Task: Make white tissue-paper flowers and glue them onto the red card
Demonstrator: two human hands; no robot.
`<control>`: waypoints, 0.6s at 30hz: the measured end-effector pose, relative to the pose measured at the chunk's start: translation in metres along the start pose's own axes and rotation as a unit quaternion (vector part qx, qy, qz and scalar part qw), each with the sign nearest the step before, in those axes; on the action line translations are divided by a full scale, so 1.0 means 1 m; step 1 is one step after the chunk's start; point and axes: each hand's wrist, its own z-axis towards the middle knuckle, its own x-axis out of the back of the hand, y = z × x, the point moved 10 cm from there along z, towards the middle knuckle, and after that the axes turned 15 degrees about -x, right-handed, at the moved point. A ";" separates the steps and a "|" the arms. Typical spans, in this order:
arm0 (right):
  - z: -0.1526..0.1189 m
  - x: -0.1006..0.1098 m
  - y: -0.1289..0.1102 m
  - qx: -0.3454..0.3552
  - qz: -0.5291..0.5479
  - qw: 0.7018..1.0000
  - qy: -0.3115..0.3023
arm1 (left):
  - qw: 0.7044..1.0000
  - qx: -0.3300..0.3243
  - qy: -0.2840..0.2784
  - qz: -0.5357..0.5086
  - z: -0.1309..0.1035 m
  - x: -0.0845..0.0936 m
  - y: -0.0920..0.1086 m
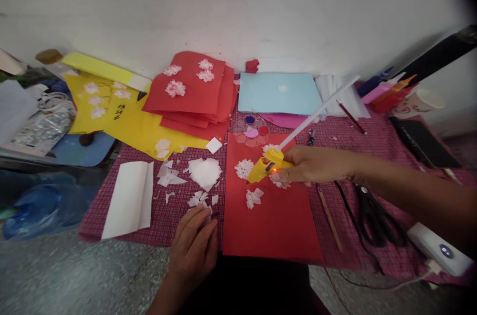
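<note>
My right hand (298,166) grips a yellow hot glue gun (266,165) with a small orange light lit on it. A long translucent glue stick (316,114) juts from its back. The nozzle points down over a red sheet of paper (268,230), between a white paper flower (244,169) and a looser cluster of white paper petals (254,198). More white flowers on the sheet are partly behind the gun and hand. At the front edge of the table, my left hand (196,243) has its fingers bent together on small white paper pieces (198,199); its thumb side partly hides them.
Red sheets with pink-white flowers (201,99) are stacked at the back, beside yellow painted paper (99,106). A folded white paper (128,200) and a pile of white paper (204,172) lie left. Black scissors (378,215), a wooden stick (331,220), a cable and a white power box (439,250) lie right.
</note>
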 end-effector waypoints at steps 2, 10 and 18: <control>0.002 0.000 0.000 -0.002 -0.006 1.000 0.003 | 1.000 -0.004 -0.007 0.001 0.000 -0.001 0.001; 0.009 -0.001 0.010 -0.028 -0.029 0.999 0.002 | 0.999 -0.023 -0.033 -0.006 0.007 -0.003 0.006; 0.018 -0.009 0.008 -0.035 -0.032 0.999 -0.010 | 0.992 -0.050 -0.115 -0.012 0.008 -0.012 0.012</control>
